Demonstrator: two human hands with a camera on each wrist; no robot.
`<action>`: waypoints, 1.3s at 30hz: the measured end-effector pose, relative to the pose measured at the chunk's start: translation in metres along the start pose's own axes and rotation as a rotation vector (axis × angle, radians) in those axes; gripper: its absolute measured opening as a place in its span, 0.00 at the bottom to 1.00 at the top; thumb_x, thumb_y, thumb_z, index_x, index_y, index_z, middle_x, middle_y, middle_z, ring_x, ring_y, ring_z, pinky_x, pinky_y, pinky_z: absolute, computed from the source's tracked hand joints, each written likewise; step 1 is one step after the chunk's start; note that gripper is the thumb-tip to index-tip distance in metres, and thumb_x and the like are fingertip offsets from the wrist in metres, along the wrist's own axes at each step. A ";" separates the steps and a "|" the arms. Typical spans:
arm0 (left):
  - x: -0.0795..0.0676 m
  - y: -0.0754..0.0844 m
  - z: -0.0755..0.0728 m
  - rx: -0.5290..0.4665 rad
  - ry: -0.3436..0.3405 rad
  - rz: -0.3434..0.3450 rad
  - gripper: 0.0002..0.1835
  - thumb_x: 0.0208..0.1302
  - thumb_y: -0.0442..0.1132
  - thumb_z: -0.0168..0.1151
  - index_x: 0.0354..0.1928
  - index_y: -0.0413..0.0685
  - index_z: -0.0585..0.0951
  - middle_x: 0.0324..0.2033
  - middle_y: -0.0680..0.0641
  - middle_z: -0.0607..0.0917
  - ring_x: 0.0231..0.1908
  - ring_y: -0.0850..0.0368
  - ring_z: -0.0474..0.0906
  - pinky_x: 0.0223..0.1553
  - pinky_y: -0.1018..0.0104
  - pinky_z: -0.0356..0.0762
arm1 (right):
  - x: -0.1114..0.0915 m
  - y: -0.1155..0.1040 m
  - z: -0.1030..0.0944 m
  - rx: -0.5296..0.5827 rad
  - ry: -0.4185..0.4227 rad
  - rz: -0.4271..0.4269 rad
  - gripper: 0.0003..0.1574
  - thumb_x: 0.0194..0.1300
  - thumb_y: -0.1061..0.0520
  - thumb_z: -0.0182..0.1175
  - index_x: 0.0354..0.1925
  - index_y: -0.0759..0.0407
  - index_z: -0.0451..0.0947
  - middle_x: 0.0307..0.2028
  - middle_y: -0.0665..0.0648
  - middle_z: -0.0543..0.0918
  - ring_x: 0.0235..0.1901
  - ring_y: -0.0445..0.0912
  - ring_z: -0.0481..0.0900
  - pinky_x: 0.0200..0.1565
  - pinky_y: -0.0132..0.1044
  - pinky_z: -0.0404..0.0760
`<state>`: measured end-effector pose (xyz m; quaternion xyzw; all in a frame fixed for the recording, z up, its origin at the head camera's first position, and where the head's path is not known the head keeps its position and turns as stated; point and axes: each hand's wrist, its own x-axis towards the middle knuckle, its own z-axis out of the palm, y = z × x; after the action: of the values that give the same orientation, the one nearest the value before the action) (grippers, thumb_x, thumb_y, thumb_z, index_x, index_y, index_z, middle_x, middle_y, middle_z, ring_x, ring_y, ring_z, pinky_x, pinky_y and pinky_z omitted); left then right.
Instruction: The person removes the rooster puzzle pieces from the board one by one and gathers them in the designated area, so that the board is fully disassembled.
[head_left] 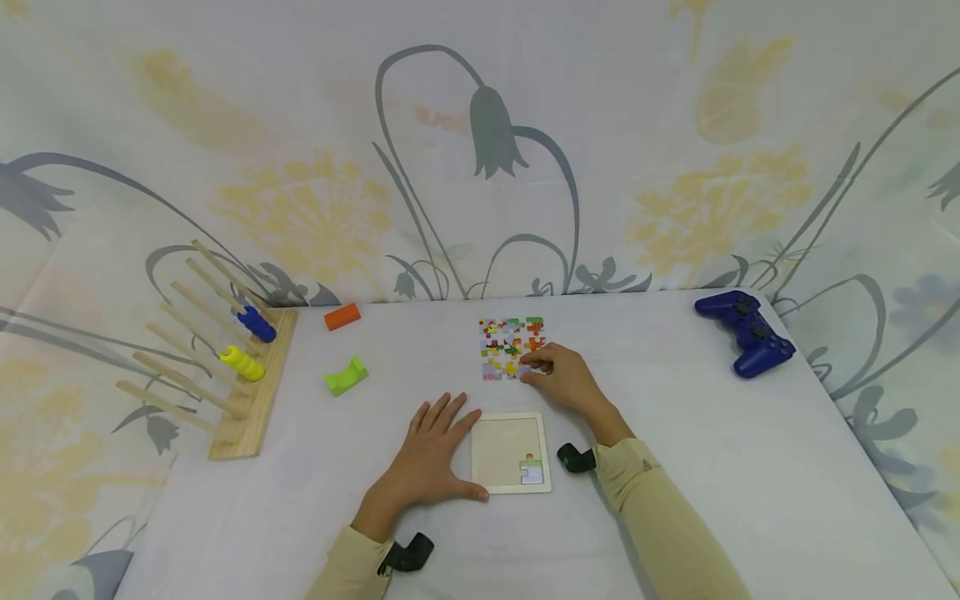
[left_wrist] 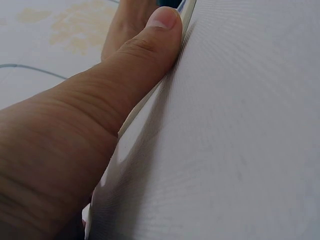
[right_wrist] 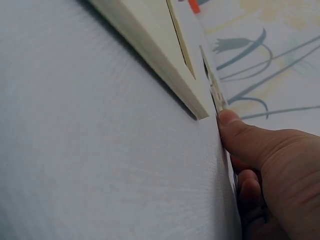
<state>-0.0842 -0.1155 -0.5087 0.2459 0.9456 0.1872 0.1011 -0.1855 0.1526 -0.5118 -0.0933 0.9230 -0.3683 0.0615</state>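
A square wooden puzzle tray lies in front of me, with joined puzzle pieces in its lower right corner. My left hand rests spread beside it, index fingertip and thumb at its left edge. In the left wrist view the thumb lies along the tray's edge. Beyond the tray sits a block of colourful puzzle pieces in loose rows. My right hand is at that block's lower right corner, pinching a puzzle piece between thumb and index finger, largely hidden by the fingers.
On the left stands a wooden peg rack with yellow rings and blue rings. An orange block and a green curved block lie near it. A blue game controller lies at the far right.
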 end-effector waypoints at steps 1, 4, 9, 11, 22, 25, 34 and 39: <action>0.000 0.000 0.000 0.000 -0.003 -0.001 0.64 0.39 0.76 0.75 0.78 0.57 0.63 0.81 0.47 0.54 0.81 0.44 0.44 0.79 0.39 0.43 | 0.000 0.000 0.000 0.000 0.000 0.000 0.19 0.65 0.51 0.71 0.52 0.55 0.87 0.41 0.53 0.84 0.39 0.45 0.76 0.43 0.37 0.75; 0.000 0.000 0.000 -0.001 -0.006 0.001 0.64 0.39 0.76 0.75 0.78 0.56 0.63 0.81 0.46 0.54 0.81 0.43 0.44 0.79 0.39 0.43 | 0.000 0.000 0.000 0.001 0.003 -0.003 0.19 0.65 0.51 0.71 0.52 0.55 0.87 0.41 0.53 0.85 0.39 0.45 0.77 0.43 0.37 0.76; 0.000 0.000 0.000 0.007 -0.004 -0.004 0.64 0.39 0.77 0.74 0.78 0.57 0.63 0.81 0.47 0.54 0.81 0.44 0.44 0.80 0.40 0.43 | 0.000 0.000 0.000 0.005 0.007 -0.015 0.18 0.65 0.51 0.71 0.51 0.56 0.87 0.41 0.54 0.85 0.38 0.45 0.77 0.42 0.37 0.76; 0.000 0.000 0.000 0.005 -0.003 -0.004 0.64 0.39 0.76 0.74 0.78 0.57 0.63 0.81 0.47 0.54 0.81 0.44 0.44 0.80 0.40 0.43 | 0.001 0.001 0.000 0.003 0.006 -0.014 0.18 0.65 0.51 0.71 0.51 0.56 0.87 0.41 0.54 0.85 0.38 0.45 0.76 0.43 0.37 0.75; 0.000 0.001 -0.001 -0.004 -0.005 -0.004 0.64 0.40 0.76 0.75 0.78 0.57 0.63 0.81 0.47 0.54 0.82 0.44 0.44 0.80 0.40 0.42 | 0.000 0.003 0.001 0.006 0.002 -0.024 0.19 0.65 0.51 0.71 0.53 0.56 0.86 0.43 0.54 0.85 0.39 0.45 0.77 0.43 0.37 0.75; 0.000 0.000 -0.001 -0.005 -0.003 -0.002 0.64 0.40 0.76 0.75 0.78 0.57 0.63 0.81 0.47 0.54 0.82 0.44 0.44 0.80 0.40 0.42 | -0.001 0.003 0.000 0.029 0.004 -0.021 0.22 0.65 0.52 0.71 0.55 0.57 0.85 0.43 0.55 0.85 0.39 0.45 0.77 0.43 0.37 0.76; 0.000 0.001 -0.001 0.001 -0.001 0.001 0.64 0.40 0.76 0.74 0.78 0.56 0.63 0.81 0.47 0.55 0.81 0.44 0.45 0.79 0.39 0.43 | -0.007 0.005 -0.001 0.082 0.006 -0.011 0.25 0.64 0.52 0.71 0.58 0.58 0.82 0.42 0.54 0.83 0.37 0.44 0.74 0.42 0.36 0.74; 0.000 0.001 -0.002 -0.003 -0.008 -0.004 0.64 0.41 0.76 0.74 0.78 0.57 0.63 0.81 0.47 0.54 0.81 0.43 0.45 0.79 0.39 0.43 | -0.015 0.007 -0.001 0.117 -0.005 -0.013 0.25 0.64 0.51 0.72 0.58 0.56 0.83 0.40 0.52 0.83 0.37 0.43 0.73 0.42 0.36 0.74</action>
<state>-0.0841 -0.1156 -0.5066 0.2444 0.9455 0.1873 0.1056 -0.1718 0.1614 -0.5147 -0.0965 0.8991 -0.4217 0.0667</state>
